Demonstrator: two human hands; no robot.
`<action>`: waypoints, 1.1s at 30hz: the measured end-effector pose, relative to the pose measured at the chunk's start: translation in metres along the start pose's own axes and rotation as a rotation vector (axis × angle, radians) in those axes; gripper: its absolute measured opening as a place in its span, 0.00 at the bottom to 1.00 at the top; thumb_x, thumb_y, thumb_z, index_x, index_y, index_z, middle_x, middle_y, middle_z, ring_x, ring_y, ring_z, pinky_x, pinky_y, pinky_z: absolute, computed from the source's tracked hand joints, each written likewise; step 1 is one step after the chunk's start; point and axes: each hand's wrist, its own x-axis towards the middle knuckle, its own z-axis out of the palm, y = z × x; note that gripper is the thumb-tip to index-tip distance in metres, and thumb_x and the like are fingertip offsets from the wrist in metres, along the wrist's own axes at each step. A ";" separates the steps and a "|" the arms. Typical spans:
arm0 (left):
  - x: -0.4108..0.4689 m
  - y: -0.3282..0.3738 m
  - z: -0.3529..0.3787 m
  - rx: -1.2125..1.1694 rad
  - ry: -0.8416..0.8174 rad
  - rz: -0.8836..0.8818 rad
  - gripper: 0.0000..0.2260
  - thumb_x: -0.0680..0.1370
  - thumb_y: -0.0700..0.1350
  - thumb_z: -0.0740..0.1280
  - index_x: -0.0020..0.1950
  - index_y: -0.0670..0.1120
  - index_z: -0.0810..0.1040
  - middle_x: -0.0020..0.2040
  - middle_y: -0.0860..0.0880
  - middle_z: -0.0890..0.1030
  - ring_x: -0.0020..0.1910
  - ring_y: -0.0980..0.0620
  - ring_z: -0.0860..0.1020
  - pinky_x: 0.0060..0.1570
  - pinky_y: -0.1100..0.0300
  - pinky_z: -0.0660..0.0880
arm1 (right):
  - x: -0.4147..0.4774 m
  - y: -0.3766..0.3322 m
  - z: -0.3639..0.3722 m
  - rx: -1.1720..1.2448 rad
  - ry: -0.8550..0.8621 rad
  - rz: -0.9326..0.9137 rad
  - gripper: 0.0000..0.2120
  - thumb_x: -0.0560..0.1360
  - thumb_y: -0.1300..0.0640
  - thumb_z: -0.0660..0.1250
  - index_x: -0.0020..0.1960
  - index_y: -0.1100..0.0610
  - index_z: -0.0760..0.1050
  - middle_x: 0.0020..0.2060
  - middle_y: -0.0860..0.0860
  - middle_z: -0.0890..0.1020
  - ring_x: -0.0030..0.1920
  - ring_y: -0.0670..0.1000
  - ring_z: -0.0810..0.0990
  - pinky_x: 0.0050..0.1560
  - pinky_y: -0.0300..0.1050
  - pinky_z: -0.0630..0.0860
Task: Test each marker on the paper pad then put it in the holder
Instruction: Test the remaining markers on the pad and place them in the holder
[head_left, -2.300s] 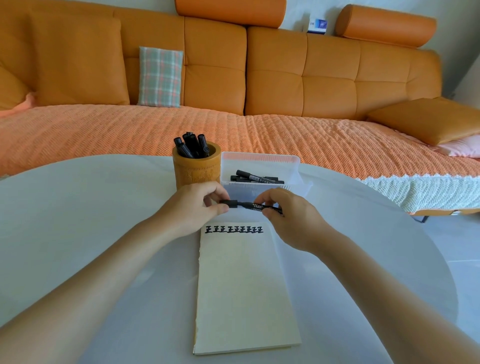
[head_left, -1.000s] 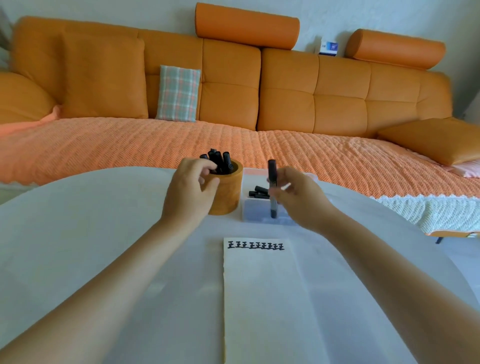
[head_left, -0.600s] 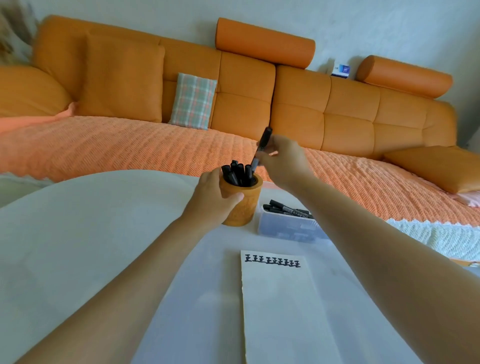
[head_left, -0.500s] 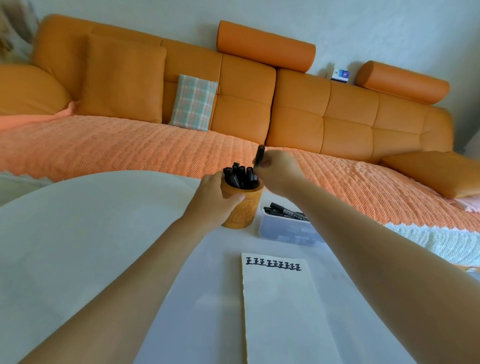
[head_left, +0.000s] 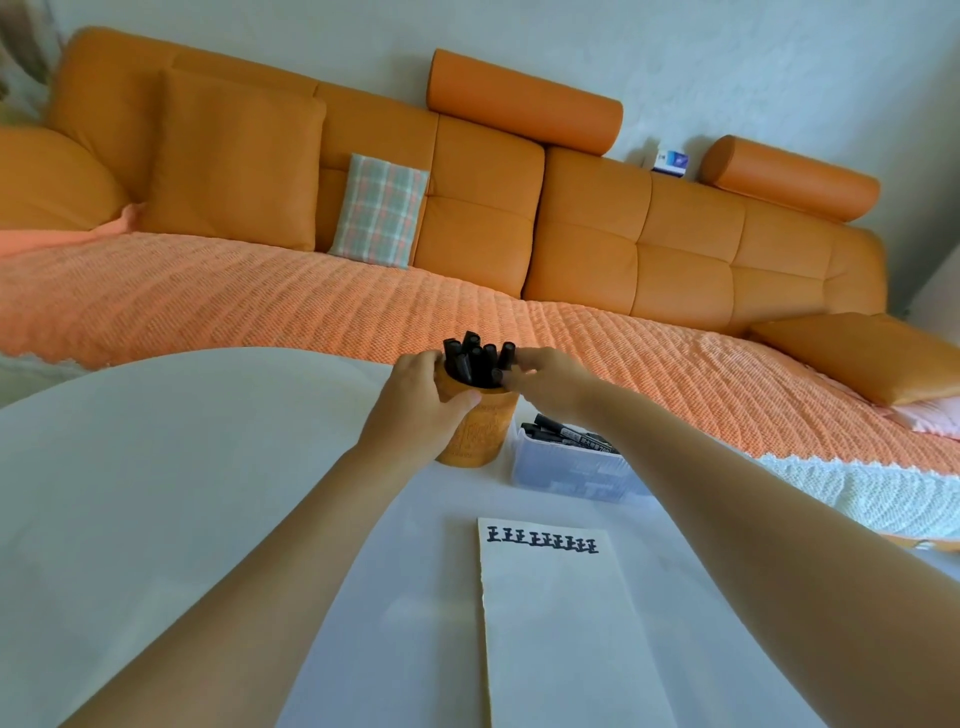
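Black markers (head_left: 480, 358), at least six caps showing, stand bunched in one round orange-brown wooden holder (head_left: 480, 436) on a white round table (head_left: 156, 493). The person's left hand (head_left: 418, 410) grips the holder, thumb across its front. The right hand (head_left: 545, 379) reaches the bunch, fingertips against the rightmost cap; whether they pinch it or merely touch it cannot be told through the blur. Just right of the holder sits one clear plastic box (head_left: 566, 475) holding several loose markers (head_left: 566, 435), too overlapped to count. Nearer lies one cream paper pad (head_left: 550, 649), with a single row of black test marks (head_left: 543, 544) along its top edge.
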 end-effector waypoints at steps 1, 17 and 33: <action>0.000 0.000 0.000 0.009 0.002 0.004 0.28 0.76 0.55 0.69 0.72 0.46 0.68 0.67 0.47 0.71 0.64 0.49 0.72 0.55 0.58 0.70 | 0.000 0.005 0.000 -0.008 0.000 -0.039 0.20 0.83 0.48 0.59 0.74 0.49 0.67 0.55 0.51 0.79 0.43 0.50 0.76 0.37 0.43 0.69; -0.053 0.020 0.021 0.121 -0.512 0.101 0.18 0.72 0.64 0.68 0.56 0.57 0.74 0.52 0.59 0.74 0.49 0.60 0.74 0.51 0.56 0.75 | -0.003 0.075 -0.012 -0.488 -0.138 0.211 0.15 0.80 0.60 0.59 0.60 0.65 0.78 0.56 0.60 0.82 0.46 0.56 0.80 0.43 0.47 0.75; -0.063 0.018 0.027 0.345 -0.727 0.169 0.24 0.68 0.67 0.70 0.61 0.60 0.74 0.54 0.62 0.73 0.52 0.61 0.74 0.53 0.58 0.75 | -0.083 0.055 -0.023 -0.255 0.169 -0.063 0.13 0.79 0.52 0.56 0.46 0.54 0.78 0.36 0.50 0.79 0.33 0.51 0.74 0.32 0.44 0.67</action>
